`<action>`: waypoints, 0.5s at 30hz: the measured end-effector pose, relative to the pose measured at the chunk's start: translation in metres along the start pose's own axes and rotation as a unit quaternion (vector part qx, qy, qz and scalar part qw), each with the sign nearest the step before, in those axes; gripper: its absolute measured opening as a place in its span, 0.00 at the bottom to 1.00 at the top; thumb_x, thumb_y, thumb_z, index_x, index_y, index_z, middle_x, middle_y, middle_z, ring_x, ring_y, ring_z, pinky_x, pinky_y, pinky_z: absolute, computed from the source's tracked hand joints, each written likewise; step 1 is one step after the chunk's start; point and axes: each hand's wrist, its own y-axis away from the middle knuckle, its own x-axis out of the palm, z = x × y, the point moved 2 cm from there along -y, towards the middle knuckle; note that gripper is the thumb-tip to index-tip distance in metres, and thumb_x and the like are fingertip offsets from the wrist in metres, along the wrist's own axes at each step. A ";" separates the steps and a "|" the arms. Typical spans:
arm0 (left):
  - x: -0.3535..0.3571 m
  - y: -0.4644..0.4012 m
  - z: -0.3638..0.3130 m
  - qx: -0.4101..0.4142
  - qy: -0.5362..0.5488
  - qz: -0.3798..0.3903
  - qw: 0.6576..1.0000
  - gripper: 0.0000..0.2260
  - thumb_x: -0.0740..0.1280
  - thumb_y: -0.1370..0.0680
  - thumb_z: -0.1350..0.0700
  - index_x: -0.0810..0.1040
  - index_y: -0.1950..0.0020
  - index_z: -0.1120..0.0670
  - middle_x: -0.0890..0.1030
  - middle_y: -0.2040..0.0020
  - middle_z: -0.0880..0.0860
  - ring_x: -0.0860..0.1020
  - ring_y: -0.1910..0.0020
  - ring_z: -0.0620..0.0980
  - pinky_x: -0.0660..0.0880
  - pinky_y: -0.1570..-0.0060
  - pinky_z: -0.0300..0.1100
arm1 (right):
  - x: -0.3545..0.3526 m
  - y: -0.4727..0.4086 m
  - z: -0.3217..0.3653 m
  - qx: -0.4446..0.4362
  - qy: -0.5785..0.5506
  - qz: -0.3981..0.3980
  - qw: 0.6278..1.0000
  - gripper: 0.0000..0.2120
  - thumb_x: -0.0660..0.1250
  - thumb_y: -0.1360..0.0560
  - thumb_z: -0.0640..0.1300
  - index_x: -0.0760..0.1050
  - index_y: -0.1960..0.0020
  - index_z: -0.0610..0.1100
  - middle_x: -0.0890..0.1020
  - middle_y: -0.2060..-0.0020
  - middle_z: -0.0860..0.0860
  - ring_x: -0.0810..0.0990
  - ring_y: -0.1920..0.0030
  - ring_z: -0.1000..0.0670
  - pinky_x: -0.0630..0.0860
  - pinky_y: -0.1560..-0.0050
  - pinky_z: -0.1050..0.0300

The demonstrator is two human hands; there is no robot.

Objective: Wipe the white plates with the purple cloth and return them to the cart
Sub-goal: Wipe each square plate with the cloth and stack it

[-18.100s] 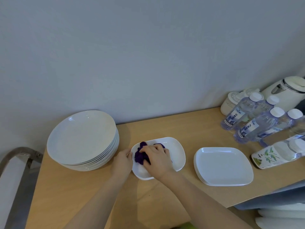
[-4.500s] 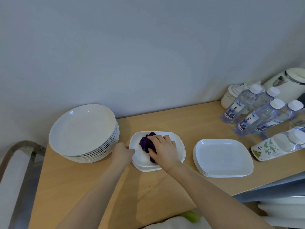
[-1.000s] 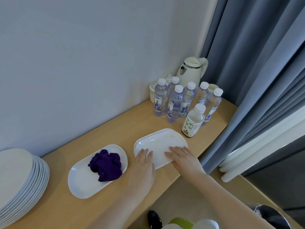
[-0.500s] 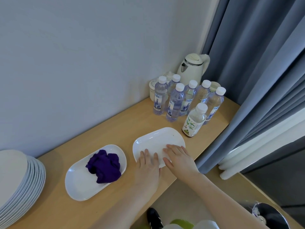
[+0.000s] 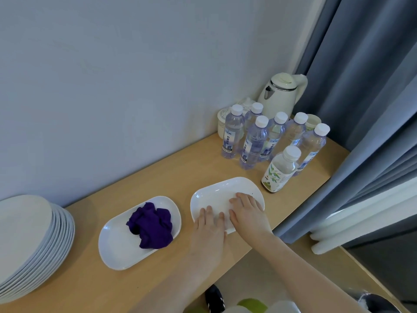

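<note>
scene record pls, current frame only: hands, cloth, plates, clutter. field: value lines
left hand: flat on near edge of right plate stack, fingers straight
right hand: flat on the same stack, fingers spread
right plate stack: oblong white plates near table front edge
purple cloth: crumpled, lying in the middle oblong plate, not held
middle oblong plate: on table, left of the hands
round plate stack: far left, partly out of frame
water bottles: upright cluster behind right stack
kettle: back corner by curtain

Bare forearms, no sleeves showing

The left hand [image 5: 208,227] and right hand [image 5: 247,214] are wearing no gloves, rings or watch; a dark shoe [image 5: 214,299] is showing below, beside something green and blurred.
</note>
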 end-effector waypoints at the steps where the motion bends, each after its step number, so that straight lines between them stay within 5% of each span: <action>1: 0.000 0.000 0.000 0.001 -0.001 -0.003 1.000 0.22 0.52 0.18 0.51 0.52 0.24 0.51 0.48 0.23 0.59 0.47 0.24 0.57 0.51 0.27 0.49 | -0.001 -0.003 0.000 -0.005 -0.003 0.001 1.000 0.19 0.53 0.19 0.49 0.66 0.31 0.45 0.62 0.27 0.47 0.58 0.27 0.49 0.52 0.27 0.55; 15: 0.000 -0.002 -0.001 -0.018 -0.001 -0.020 1.000 0.21 0.55 0.19 0.49 0.58 0.26 0.49 0.53 0.24 0.58 0.51 0.25 0.56 0.55 0.29 0.49 | -0.003 -0.012 -0.003 -0.042 -0.006 -0.001 0.999 0.19 0.54 0.19 0.50 0.67 0.32 0.42 0.65 0.30 0.44 0.61 0.29 0.46 0.53 0.29 0.55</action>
